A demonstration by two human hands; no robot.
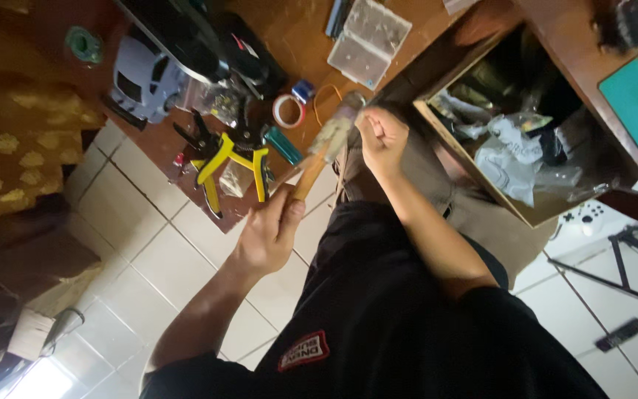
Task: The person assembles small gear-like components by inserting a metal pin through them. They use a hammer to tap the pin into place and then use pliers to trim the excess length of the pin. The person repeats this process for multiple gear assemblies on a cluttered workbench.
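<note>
Brush [324,151] sits gripped by its orange handle in the left hand [271,233]; at two o'clock, the right hand [382,137] pinches its bristle end. Yellow pliers [223,159] lie at nine o'clock on the desk [289,37].

We see the left hand [269,235] at centre frame, gripping the lower end of a brush [317,157] that slants up toward the right hand [382,137], just right of it. Left of the brush, pliers [224,157] lie on the table [289,33], which fills the upper middle. A toy car [144,79] sits upper left of the pliers, a tape roll [288,111] to their upper right. At top centre lies a plastic case [369,41]. Right of the hands, an open drawer [526,214] holds crumpled bags [509,159]. Below it, lower right, a game controller [587,218] lies on the floor [149,266].
</note>
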